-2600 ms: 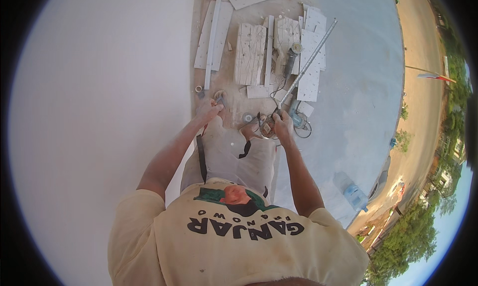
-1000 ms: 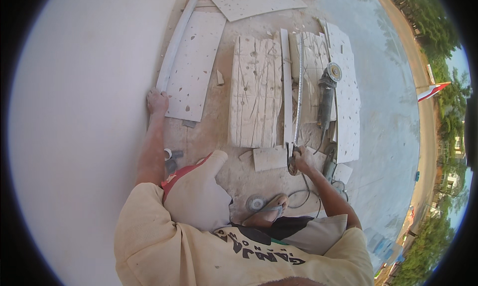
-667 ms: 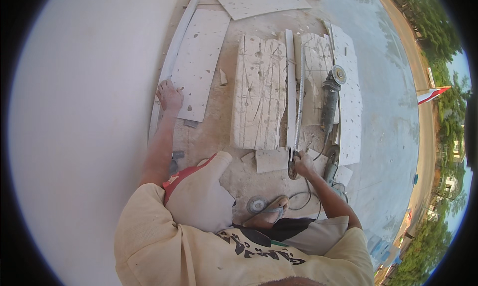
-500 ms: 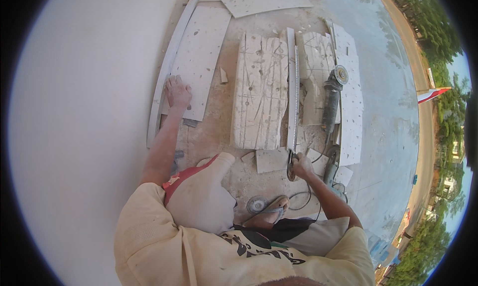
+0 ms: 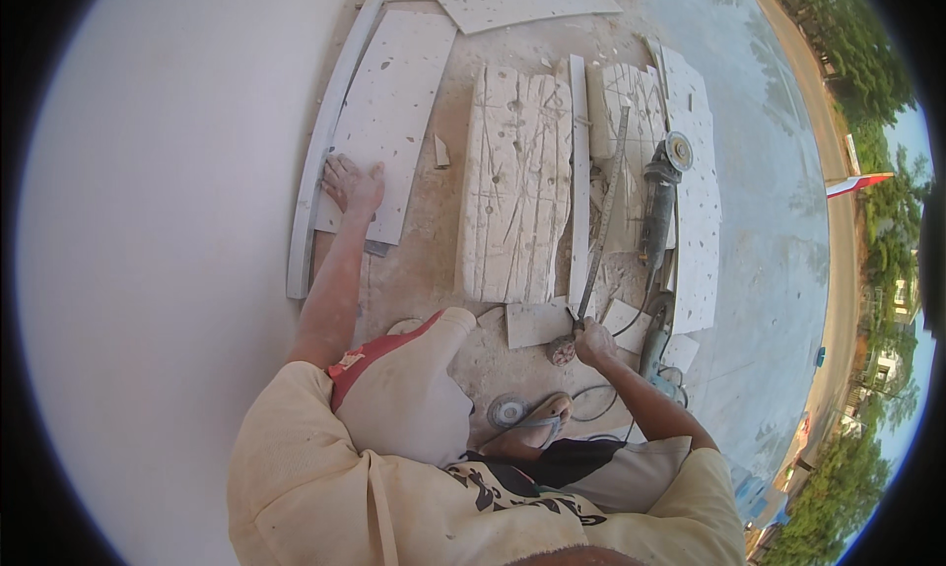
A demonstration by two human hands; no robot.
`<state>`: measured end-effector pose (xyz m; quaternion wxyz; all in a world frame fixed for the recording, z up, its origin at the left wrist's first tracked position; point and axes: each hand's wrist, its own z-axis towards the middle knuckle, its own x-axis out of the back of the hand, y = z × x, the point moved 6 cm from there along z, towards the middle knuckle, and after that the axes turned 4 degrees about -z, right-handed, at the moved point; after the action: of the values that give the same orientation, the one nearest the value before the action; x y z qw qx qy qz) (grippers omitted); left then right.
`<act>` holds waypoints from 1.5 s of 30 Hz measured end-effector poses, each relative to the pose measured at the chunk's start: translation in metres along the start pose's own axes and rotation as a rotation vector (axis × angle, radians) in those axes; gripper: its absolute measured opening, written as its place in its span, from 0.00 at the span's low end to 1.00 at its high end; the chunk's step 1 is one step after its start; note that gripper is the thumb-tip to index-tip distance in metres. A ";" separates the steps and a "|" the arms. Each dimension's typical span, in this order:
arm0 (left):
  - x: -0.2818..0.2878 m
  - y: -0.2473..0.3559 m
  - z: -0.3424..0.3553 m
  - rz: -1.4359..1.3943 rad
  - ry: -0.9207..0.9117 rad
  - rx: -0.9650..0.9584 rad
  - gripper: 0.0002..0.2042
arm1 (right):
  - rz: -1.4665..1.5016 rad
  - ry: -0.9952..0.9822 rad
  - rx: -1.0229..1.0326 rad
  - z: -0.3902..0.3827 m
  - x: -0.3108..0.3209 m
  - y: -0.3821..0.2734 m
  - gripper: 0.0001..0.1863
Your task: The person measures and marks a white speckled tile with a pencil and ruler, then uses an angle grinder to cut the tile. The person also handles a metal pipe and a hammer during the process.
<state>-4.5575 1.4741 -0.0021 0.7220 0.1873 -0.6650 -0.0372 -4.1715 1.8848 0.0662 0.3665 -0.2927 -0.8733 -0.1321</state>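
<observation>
My left hand lies with fingers spread on a speckled white tile, its fingertips at the edge of a long pale straight bar beside the wall. My right hand is closed on a dusty tape measure, at the near end of the blocks. The tape's blade is drawn out, slanting away over the right block. Just left of the blade, a narrow pale strip lies along the gap between the scored white block and the shorter right block.
An angle grinder lies right of the blocks, against another speckled tile. A greenish power tool and its cord are near my right forearm. A loose disc sits by my foot. Broken tile pieces litter the floor.
The tape blade has swung from beside the pale strip to the right, and its case has tilted left. My left hand has slid slightly nearer to me, fingers spreading.
</observation>
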 end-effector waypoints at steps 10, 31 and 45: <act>0.006 0.041 -0.013 0.069 -0.256 -0.245 0.43 | 0.076 -0.052 0.021 0.007 -0.006 0.000 0.20; 0.007 0.003 0.001 -0.135 -0.044 -0.059 0.41 | 0.763 -0.308 0.417 -0.014 0.082 -0.163 0.17; 0.048 -0.055 -0.090 -0.618 0.055 0.313 0.37 | 0.841 -0.053 0.427 0.111 0.028 -0.369 0.17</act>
<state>-4.4533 1.4288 0.0218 0.6569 0.4891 -0.5547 -0.1467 -4.4738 1.6531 0.0034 0.4176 -0.5423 -0.6957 0.2179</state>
